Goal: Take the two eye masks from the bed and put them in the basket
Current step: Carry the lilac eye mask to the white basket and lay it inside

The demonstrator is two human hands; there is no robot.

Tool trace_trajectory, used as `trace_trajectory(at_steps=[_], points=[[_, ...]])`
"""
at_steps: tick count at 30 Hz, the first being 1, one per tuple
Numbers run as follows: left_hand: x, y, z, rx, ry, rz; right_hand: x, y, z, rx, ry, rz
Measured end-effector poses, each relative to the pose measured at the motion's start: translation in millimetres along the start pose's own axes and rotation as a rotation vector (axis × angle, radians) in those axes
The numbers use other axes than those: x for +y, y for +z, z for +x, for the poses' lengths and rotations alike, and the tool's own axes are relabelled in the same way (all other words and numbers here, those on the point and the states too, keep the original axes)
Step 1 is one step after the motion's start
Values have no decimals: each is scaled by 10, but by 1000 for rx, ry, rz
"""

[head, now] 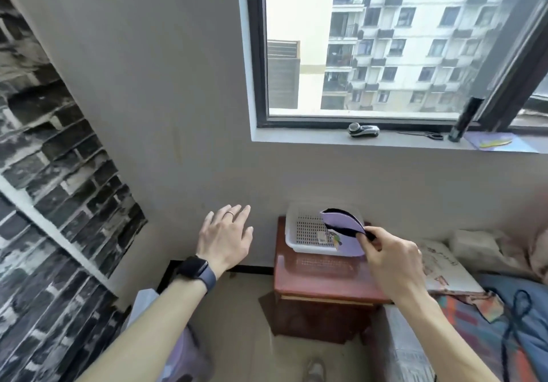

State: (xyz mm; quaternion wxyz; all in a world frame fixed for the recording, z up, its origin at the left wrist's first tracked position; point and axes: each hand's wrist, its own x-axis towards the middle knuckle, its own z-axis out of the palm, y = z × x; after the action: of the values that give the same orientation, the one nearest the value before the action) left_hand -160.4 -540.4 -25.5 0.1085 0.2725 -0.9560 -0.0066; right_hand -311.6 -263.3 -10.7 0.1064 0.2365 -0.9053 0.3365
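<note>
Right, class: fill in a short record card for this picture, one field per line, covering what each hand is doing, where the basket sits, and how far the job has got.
right hand: pinching a lilac eye mask with dark trim, held over the basket
left hand: open, fingers spread, holding nothing, to the left of the nightstand
basket: white, perforated, on the red-brown nightstand under the window
bed: at right, with patterned bedding
progress: mask not yet released; whether one mask or two is held cannot be told
</note>
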Motion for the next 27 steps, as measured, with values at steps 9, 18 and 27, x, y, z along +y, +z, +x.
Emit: trace_trajectory(at_steps=[9,18,27], points=[[169,983,1552,-197,-58,-3,589,1266,1480,-212,126,69],[302,2314,2115,-543,-63,-131,1257,2770,1896,-616,462,126],[256,3341,2554,-651,176,-143,1629,3846,2042,-693,818,258]])
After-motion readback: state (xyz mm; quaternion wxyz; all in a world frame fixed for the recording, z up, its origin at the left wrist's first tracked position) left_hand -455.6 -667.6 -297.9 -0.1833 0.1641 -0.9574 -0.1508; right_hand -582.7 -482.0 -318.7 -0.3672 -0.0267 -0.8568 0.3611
